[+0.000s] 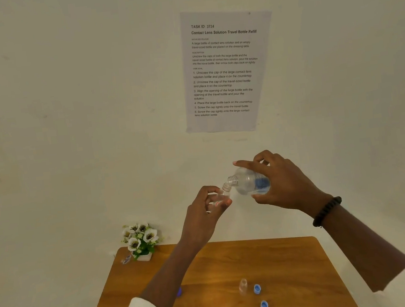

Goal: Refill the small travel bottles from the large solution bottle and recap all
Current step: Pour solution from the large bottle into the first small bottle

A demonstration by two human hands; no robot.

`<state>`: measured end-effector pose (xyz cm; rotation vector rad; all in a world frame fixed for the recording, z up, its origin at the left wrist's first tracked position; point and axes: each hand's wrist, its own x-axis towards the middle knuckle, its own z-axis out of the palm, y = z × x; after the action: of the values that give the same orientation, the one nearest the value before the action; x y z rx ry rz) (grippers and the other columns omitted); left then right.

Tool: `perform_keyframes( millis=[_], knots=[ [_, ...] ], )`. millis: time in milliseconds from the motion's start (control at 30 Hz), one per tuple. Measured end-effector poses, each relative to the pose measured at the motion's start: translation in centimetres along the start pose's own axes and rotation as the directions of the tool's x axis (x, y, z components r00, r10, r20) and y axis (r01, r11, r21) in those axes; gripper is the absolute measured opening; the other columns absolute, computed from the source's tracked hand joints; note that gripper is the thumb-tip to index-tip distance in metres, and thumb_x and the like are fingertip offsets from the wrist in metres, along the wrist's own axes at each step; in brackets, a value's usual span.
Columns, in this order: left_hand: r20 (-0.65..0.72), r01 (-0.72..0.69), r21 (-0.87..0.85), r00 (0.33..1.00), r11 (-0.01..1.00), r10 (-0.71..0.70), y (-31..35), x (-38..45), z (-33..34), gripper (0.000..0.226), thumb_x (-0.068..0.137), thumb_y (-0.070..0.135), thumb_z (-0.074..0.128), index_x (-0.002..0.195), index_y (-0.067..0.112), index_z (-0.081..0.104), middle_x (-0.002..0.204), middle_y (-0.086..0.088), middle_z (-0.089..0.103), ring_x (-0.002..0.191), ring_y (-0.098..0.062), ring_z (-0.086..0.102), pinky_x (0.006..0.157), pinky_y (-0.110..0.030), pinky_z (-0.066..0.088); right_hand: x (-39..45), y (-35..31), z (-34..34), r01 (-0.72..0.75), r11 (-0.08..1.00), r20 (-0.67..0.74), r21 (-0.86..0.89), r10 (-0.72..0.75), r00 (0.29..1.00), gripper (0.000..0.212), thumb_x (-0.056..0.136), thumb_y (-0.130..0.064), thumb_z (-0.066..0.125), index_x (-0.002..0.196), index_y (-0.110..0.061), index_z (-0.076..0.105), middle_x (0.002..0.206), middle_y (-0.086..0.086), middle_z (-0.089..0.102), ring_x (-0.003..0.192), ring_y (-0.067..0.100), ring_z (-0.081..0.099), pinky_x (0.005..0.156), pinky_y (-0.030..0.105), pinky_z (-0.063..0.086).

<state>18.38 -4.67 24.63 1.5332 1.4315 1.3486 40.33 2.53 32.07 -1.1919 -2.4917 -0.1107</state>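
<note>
Fingers tip the blue-labelled large bottle over a travel bottle.

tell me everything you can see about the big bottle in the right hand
The large solution bottle is clear plastic with a rounded body, a blue label on its far side and a threaded neck with no cap on it. The right hand holds it in the air above the table, tipped on its side with the neck pointing left and slightly down. Its mouth sits at the open mouth of the small travel bottle held in the left hand. Some clear liquid seems to remain inside.
</note>
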Motion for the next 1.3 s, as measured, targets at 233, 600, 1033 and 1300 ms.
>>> perform_keyframes(
  millis=[233, 600, 1033, 1300],
  knots=[
    [-0.003, -0.006, 0.009, 1.000, 1.000, 0.006, 0.3, 0.0, 0.0, 0.039, 0.082, 0.055, 0.065, 0.113, 0.034, 0.052, 0.109, 0.011, 0.072, 0.097, -0.011, 0.069, 0.087, -0.038, 0.058, 0.2, -0.1, -0.4, 0.009, 1.000, -0.001, -0.028, -0.009, 1.000, 0.088, 0.073, -0.048, 0.080, 0.146, -0.050, 0.031, 0.133, -0.004, 0.048, 0.110, 0.014, 0.047, 0.096, 0.033, 0.047],
    [-0.006, -0.017, 0.014, 1.000, 1.000, 0.017, 0.8, 0.2, 0.0, 0.038, 0.081, 0.057, 0.063, 0.111, 0.038, 0.050, 0.110, 0.013, 0.071, 0.097, -0.009, 0.069, 0.086, -0.028, 0.058, 0.4, -0.2, -1.1, 0.012, 0.999, 0.001, -0.051, -0.011, 1.000, 0.088, 0.073, -0.047, 0.080, 0.146, -0.050, 0.032, 0.134, -0.002, 0.048, 0.111, 0.014, 0.048, 0.096, 0.034, 0.047],
    [-0.012, -0.007, -0.002, 1.000, 1.000, 0.007, 0.8, 0.4, 0.3, 0.041, 0.082, 0.054, 0.064, 0.115, 0.034, 0.052, 0.111, 0.011, 0.070, 0.098, -0.011, 0.068, 0.086, -0.031, 0.058, 0.6, 0.0, -1.3, 0.013, 0.995, 0.015, -0.096, -0.011, 1.000, 0.087, 0.074, -0.048, 0.080, 0.146, -0.050, 0.032, 0.135, -0.003, 0.047, 0.113, 0.015, 0.047, 0.097, 0.033, 0.046],
    [-0.011, -0.004, 0.000, 1.000, 1.000, 0.004, 0.8, 0.5, 0.4, 0.041, 0.083, 0.053, 0.065, 0.115, 0.033, 0.052, 0.111, 0.011, 0.071, 0.097, -0.011, 0.069, 0.085, -0.029, 0.058, 0.7, 0.1, -1.4, 0.013, 0.993, 0.024, -0.118, -0.010, 1.000, 0.088, 0.073, -0.049, 0.080, 0.147, -0.050, 0.031, 0.136, -0.003, 0.046, 0.113, 0.015, 0.048, 0.097, 0.034, 0.047]
  ],
)
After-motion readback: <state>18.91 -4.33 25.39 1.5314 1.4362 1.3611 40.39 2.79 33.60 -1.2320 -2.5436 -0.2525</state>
